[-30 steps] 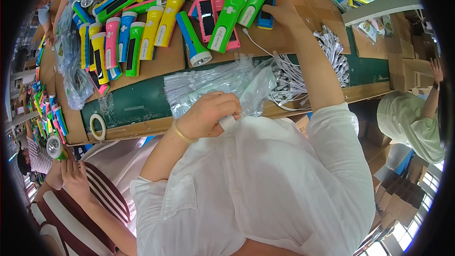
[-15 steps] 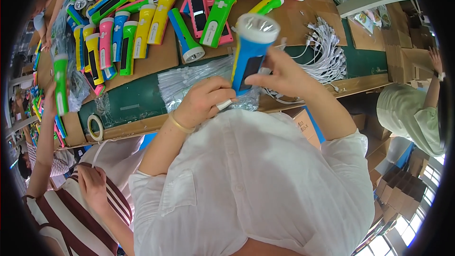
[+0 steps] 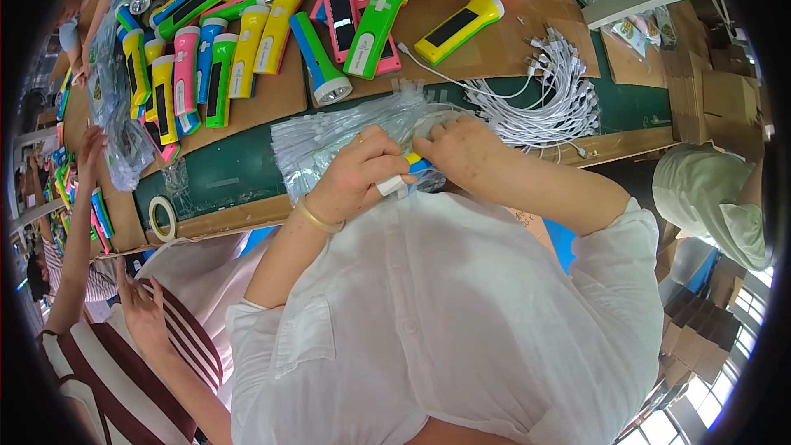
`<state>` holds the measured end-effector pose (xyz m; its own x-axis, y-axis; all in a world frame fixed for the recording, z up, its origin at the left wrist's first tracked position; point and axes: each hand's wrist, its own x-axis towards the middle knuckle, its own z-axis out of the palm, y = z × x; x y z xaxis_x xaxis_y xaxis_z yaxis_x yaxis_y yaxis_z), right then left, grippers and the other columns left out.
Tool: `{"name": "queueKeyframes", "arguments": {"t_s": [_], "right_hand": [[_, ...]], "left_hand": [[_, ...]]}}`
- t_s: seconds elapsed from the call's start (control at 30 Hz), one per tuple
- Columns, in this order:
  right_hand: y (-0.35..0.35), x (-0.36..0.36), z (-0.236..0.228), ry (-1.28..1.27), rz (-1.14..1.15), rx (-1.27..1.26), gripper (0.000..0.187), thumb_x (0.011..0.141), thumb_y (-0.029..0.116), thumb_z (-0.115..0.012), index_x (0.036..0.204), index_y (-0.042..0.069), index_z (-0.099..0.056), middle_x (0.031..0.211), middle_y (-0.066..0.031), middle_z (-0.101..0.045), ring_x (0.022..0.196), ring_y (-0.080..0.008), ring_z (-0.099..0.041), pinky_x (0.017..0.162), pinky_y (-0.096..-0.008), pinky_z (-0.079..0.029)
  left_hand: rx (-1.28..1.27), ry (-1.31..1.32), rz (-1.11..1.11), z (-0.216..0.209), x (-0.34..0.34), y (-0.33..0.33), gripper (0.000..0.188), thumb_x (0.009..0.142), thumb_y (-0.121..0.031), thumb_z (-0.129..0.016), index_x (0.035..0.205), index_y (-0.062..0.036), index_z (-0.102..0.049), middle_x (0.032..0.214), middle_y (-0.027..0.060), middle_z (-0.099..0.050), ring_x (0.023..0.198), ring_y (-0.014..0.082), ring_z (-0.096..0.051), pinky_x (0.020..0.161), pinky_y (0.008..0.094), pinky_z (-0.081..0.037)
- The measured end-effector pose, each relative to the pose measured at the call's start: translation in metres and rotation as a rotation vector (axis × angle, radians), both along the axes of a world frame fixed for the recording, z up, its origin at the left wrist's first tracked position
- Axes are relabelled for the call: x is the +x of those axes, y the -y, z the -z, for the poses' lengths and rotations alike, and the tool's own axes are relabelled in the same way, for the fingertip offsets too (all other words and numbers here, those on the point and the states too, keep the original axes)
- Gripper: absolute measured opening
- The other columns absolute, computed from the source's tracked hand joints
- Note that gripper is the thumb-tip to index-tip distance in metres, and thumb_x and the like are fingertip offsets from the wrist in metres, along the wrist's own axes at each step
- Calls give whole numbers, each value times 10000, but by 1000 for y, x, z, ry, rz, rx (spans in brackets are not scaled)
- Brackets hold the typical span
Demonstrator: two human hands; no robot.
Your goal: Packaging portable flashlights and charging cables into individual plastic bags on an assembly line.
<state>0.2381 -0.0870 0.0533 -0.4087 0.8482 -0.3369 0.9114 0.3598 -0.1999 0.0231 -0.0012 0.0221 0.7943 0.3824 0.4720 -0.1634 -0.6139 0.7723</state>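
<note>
My left hand (image 3: 362,171) is closed, with a small white piece (image 3: 390,185) sticking out below its fingers; its kind is not clear. Beside it, my right hand (image 3: 463,148) is closed on a blue-and-yellow flashlight (image 3: 419,164), held low in front of my shirt. Only a short stretch of the flashlight's body shows between the two hands. Beneath and just beyond the hands lies a stack of clear plastic bags (image 3: 317,138). I cannot tell whether the flashlight is inside one of them.
Many coloured flashlights (image 3: 375,25) cover the far left and middle of the table. A yellow-green flashlight (image 3: 458,28) lies apart on cardboard. White cables (image 3: 560,99) are bundled at right, a tape roll (image 3: 163,218) is at left. A co-worker's arm (image 3: 82,222) reaches in.
My right hand has lowered the flashlight from upright to down beside my left hand. A yellow-green flashlight behind it shows fully now. The co-worker's green flashlight at left has left that hand.
</note>
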Motion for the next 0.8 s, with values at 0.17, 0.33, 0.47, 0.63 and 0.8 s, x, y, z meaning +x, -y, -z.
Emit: {"name": "queueKeyframes", "arguments": {"t_s": [0.17, 0.33, 0.47, 0.63, 0.8], "right_hand": [[-23, 47, 1, -602, 273, 154, 259, 853, 95, -730, 1111, 72, -718, 969, -111, -705, 918, -342, -687, 807, -429, -544], [-34, 76, 40, 20, 586, 219, 155, 866, 239, -718, 884, 85, -734, 901, -137, -707, 872, -357, -691, 758, -479, -545], [-26, 78, 42, -104, 584, 166, 172, 878, 266, -710, 921, 100, -731, 870, -139, -710, 873, -365, -695, 753, -495, -538], [-8, 90, -52, -753, 807, 157, 176, 1020, 204, -613, 997, 37, -661, 734, -10, -581, 668, -113, -543, 611, -260, -418], [4, 85, -81, -1367, 564, 169, 207, 1039, 138, -557, 862, 32, -559, 705, 21, -474, 634, -47, -411, 558, -227, -303]], "left_hand": [[64, -112, -146, 8, -12, -10, 188, 777, -48, -773, 915, -44, -644, 910, 107, -571, 871, 305, -569, 751, 388, -474], [96, -92, -130, 12, -13, -5, 219, 765, -26, -778, 921, -36, -626, 952, 119, -597, 929, 325, -591, 792, 408, -493], [94, -77, -136, 11, -15, -5, 228, 766, -16, -776, 928, -35, -617, 1003, 128, -616, 967, 339, -600, 814, 417, -503], [92, -90, -180, 11, -19, -1, 224, 786, -24, -772, 943, -46, -614, 1084, 134, -634, 1019, 356, -610, 853, 424, -512], [77, -87, -229, 12, -15, -2, 221, 794, -78, -793, 930, -42, -623, 1166, 136, -646, 1079, 360, -618, 903, 427, -525]]}}
